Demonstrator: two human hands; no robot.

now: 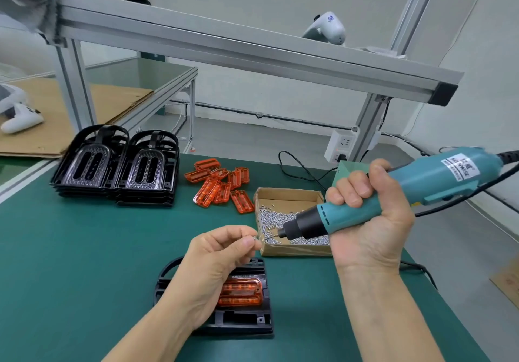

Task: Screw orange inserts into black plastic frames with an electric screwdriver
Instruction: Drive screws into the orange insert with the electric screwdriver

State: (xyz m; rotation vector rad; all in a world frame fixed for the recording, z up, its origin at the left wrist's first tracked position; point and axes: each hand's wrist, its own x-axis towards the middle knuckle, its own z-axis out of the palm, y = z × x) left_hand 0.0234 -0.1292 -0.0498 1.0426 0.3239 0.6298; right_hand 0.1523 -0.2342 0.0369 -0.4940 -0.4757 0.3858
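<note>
Nearest me a black frame (241, 321) lies flat on the green mat (84, 263), an orange insert (241, 291) seated in its middle — glossy, ribbed, translucent. Above it my left hand (216, 263) pinches a small screw (254, 237) between thumb and forefinger, just at the bit of the teal screwdriver (393, 193) that my right hand (368, 215) grips. Behind them, a cardboard box (289, 193) of screws; farther back loose orange inserts (222, 190) and two stacks of black frames (118, 165) — then an aluminium rail (252, 52) and grey wall.
</note>
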